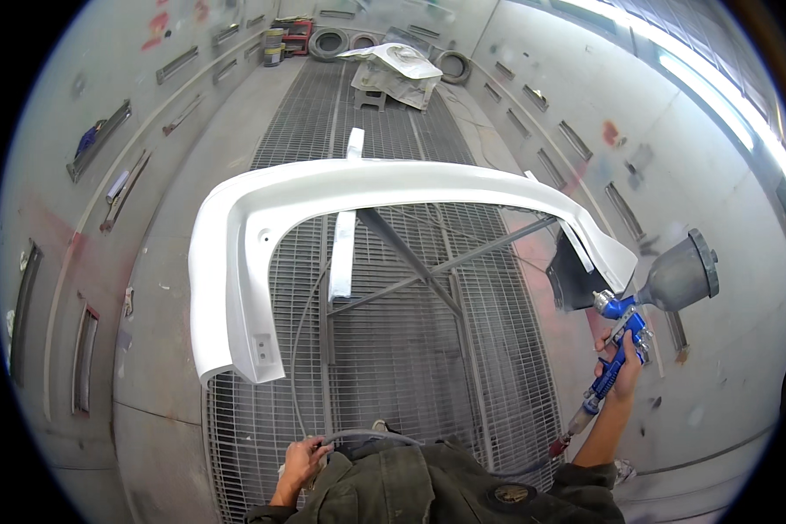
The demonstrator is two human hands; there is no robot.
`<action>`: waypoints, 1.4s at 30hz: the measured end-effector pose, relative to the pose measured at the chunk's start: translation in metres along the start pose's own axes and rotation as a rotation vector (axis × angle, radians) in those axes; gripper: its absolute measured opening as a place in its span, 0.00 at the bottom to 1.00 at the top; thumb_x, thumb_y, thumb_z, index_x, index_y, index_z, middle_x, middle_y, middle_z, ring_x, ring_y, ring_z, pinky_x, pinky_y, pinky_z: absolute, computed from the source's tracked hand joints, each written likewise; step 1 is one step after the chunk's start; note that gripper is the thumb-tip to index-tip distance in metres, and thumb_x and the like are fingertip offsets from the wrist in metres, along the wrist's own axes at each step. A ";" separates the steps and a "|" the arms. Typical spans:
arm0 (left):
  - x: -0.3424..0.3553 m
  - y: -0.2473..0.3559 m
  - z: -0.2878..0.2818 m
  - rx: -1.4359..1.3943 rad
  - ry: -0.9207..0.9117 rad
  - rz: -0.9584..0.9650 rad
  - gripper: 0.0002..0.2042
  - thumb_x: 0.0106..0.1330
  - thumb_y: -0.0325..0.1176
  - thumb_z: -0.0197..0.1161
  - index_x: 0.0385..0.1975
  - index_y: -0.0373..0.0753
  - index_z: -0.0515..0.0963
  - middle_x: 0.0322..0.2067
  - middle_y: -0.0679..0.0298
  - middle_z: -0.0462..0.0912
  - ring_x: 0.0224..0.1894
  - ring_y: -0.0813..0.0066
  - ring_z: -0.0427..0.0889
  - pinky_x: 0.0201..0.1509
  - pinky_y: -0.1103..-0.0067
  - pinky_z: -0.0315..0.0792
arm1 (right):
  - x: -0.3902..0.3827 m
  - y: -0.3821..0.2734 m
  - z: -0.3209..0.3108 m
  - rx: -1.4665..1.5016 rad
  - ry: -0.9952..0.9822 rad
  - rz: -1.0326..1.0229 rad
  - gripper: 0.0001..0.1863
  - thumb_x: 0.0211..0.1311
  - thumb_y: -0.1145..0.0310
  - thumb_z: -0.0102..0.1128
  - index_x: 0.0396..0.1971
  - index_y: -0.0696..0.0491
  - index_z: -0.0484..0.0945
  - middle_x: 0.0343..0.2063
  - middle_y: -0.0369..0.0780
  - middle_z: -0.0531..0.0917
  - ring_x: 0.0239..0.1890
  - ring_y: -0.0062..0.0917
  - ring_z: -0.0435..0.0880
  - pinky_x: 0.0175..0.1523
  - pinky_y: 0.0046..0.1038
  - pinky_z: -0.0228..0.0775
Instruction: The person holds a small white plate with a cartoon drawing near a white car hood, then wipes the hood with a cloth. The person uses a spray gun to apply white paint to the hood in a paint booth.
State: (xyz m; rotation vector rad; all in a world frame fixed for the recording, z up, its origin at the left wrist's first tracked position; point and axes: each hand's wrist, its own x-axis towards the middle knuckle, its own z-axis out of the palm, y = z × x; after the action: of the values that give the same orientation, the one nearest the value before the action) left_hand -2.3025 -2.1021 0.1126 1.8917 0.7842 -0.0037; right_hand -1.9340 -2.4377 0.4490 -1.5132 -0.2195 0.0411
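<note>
My right hand point(618, 362) is closed round the handle of a blue spray gun point(620, 325), raised at the right. A grey paint cup point(679, 272) is fixed to the gun, tilted out to the right. The gun's silver nozzle is close to the right end of a white car bumper point(384, 179), and I cannot tell whether they touch. The bumper curves across in front of me, propped on a metal stand point(424, 272). Low in front of my body, my left hand point(302, 460) grips a grey air hose point(358, 433).
Under the stand runs a metal floor grating point(393, 358). Tyres point(329, 44), stacked cans point(273, 45) and a covered white panel point(402, 61) stand at the far end. Paint-spotted walls rise on both sides. A dark sheet point(576, 272) hangs below the bumper's right end.
</note>
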 end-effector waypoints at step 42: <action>-0.043 0.015 0.040 0.135 0.141 -0.041 0.14 0.58 0.46 0.63 0.36 0.43 0.80 0.27 0.53 0.80 0.33 0.49 0.78 0.33 0.62 0.70 | 0.062 0.043 0.022 -0.037 -0.215 0.027 0.16 0.70 0.59 0.46 0.40 0.58 0.72 0.32 0.37 0.74 0.31 0.15 0.74 0.14 0.14 0.61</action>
State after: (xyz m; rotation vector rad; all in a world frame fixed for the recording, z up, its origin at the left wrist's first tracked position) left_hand -2.3150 -2.1610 0.1210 2.0194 0.9394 0.0531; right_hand -1.8727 -2.4038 0.4149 -1.5488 -0.3733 0.2230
